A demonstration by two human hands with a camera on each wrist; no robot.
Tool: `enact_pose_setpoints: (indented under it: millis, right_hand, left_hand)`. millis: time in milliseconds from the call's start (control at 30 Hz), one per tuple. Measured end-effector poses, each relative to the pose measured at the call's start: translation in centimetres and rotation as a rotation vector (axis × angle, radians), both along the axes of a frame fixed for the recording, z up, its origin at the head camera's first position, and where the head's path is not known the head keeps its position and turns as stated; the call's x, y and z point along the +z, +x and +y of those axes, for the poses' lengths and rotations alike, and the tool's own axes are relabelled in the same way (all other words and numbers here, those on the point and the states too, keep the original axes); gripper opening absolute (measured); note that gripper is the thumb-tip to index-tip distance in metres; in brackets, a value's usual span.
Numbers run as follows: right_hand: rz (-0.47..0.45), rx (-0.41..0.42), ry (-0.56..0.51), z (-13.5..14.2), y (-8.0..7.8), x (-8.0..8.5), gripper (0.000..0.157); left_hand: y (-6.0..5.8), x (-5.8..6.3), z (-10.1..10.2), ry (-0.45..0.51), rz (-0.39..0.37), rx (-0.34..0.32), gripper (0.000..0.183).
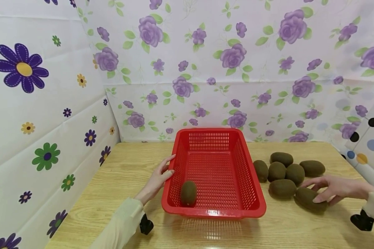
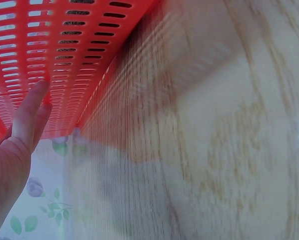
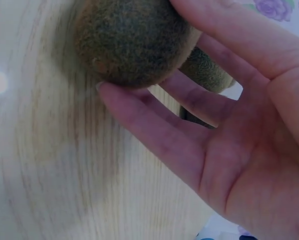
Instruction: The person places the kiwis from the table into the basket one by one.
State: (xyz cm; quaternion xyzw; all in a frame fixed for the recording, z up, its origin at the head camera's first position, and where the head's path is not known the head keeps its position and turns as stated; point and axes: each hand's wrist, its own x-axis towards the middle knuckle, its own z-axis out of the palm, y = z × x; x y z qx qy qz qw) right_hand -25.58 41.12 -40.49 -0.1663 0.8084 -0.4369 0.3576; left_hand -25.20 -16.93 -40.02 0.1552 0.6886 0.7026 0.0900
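Right hand [image 3: 249, 140], kiwi [image 3: 132, 42] between thumb [image 3: 229, 25] and fingers [image 3: 149, 120]

Red slotted plastic basket [image 1: 213, 212]; fuzzy brown oval kiwis [image 1: 282, 189]; tan wood-grained tabletop [image 1: 137, 162]; whitish cloth backdrop [image 1: 162, 67] patterned with purple roses.

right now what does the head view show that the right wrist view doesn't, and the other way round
Only the head view: the red basket, the left hand at its rim and the kiwi inside. Only the right wrist view: the palm of the right hand and a nub on the end of the held kiwi. Both: that hand and kiwi, another kiwi beyond, the wooden table and the purple-flowered cloth.
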Motion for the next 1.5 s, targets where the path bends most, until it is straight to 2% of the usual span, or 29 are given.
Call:
enact_pose_setpoints:
  millis: [200,433,533,800,967,1267,1500]
  right_hand:
    - [0.010,0.014,-0.029,0.5,0.2,0.0,0.045]
    - [-0.027,-0.050,-0.021,1.0,0.5,0.4,0.045]
    - [-0.020,-0.069,-0.025,1.1,0.6,0.8,0.043]
    - [0.001,-0.057,-0.078,0.7,0.1,2.7,0.042]
    - [0.051,-0.043,-0.074,-0.5,-0.3,4.4,0.048]
    - [0.161,0.077,-0.108,-3.8,-1.3,7.0,0.046]
    - [0.244,0.058,-0.041,-7.9,-2.0,8.8,0.052]
  left_hand:
    - [0.0,0.0,0.0,0.003,0.000,-0.004,0.054]
    - [0.0,0.0,0.0,0.003,-0.002,-0.006,0.054]
    - [0.1,0.0,0.0,0.000,0.001,-0.004,0.054]
    - [0.1,0.1,0.0,-0.003,0.010,0.000,0.054]
    - [0.1,0.2,0.0,-0.010,0.010,-0.001,0.055]
    - [0.2,0.2,0.1,-0.032,0.014,0.003,0.055]
    - [0.2,0.3,0.1,-0.031,0.004,0.006,0.055]
